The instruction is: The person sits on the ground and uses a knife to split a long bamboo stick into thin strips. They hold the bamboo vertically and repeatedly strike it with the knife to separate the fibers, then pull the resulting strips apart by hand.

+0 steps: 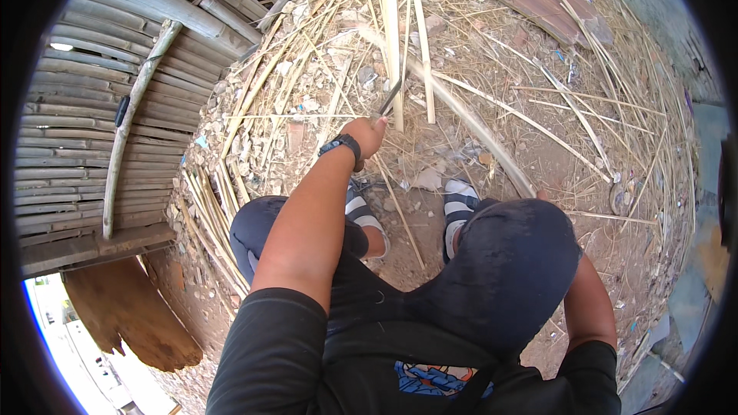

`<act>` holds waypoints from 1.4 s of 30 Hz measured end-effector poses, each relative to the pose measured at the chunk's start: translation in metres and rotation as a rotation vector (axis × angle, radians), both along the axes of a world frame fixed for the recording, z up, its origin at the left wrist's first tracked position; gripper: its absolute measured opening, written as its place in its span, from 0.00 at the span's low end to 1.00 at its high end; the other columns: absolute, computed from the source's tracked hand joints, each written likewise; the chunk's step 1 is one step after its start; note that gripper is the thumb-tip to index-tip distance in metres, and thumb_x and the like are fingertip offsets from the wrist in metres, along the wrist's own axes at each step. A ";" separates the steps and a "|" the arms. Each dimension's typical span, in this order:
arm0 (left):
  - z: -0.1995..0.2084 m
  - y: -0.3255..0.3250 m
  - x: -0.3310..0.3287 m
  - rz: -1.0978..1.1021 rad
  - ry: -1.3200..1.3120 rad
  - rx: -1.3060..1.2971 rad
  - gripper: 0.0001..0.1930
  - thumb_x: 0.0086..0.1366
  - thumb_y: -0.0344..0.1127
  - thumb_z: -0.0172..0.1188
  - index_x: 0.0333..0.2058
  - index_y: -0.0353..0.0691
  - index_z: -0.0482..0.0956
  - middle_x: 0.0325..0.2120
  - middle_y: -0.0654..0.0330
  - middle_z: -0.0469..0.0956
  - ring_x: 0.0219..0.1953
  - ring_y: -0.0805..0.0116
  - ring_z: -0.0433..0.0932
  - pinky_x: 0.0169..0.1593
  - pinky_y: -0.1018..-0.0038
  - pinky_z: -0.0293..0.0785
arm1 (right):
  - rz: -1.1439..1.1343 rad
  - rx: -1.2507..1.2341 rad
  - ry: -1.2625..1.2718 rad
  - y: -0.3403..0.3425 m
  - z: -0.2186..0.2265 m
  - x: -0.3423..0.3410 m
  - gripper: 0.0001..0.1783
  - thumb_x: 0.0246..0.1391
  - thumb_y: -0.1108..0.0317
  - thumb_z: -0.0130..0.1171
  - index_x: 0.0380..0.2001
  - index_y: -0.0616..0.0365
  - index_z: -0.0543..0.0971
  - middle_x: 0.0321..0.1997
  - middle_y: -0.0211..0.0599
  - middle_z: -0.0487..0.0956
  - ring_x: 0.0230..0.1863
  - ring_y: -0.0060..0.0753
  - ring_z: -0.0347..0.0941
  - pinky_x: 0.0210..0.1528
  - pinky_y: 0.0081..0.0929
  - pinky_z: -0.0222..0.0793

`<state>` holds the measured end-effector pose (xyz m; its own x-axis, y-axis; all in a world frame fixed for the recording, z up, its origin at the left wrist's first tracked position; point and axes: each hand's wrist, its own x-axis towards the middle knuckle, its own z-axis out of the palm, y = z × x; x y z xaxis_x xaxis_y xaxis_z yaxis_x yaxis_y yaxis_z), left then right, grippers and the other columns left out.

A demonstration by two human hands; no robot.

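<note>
My left hand (pixel 366 138), with a dark watch on its wrist, is closed in a fist over the ground ahead of my feet. Out of the fist points a narrow dark metal blade (pixel 391 98), a knife by its look; the handle is hidden in my fingers. A long pale bamboo strip (pixel 484 137), smeared by motion, slants from beyond the blade down to my right knee. At its near end my right hand (pixel 543 196) is closed; only a bit of it shows past the knee. Upright pale bamboo slats (pixel 391 23) lie just beyond the blade.
Loose bamboo strips (pixel 569 96), shavings and stones litter the dirt floor. A slatted bamboo wall (pixel 69 146) with a pole rises at left. A brown patterned board (pixel 530 4) lies far right, near a grey wall (pixel 653 0). My sandalled feet (pixel 460 204) stand between the knees.
</note>
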<state>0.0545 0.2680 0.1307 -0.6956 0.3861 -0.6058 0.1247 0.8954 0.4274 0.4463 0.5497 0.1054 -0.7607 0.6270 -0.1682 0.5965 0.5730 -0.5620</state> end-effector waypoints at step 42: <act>-0.061 -0.004 0.010 -0.120 0.024 -0.083 0.39 0.72 0.66 0.39 0.30 0.29 0.81 0.19 0.48 0.81 0.27 0.53 0.84 0.45 0.60 0.78 | -0.213 -0.469 -0.189 -0.024 -0.031 0.016 0.17 0.72 0.56 0.48 0.50 0.60 0.68 0.32 0.44 0.76 0.34 0.38 0.74 0.37 0.38 0.68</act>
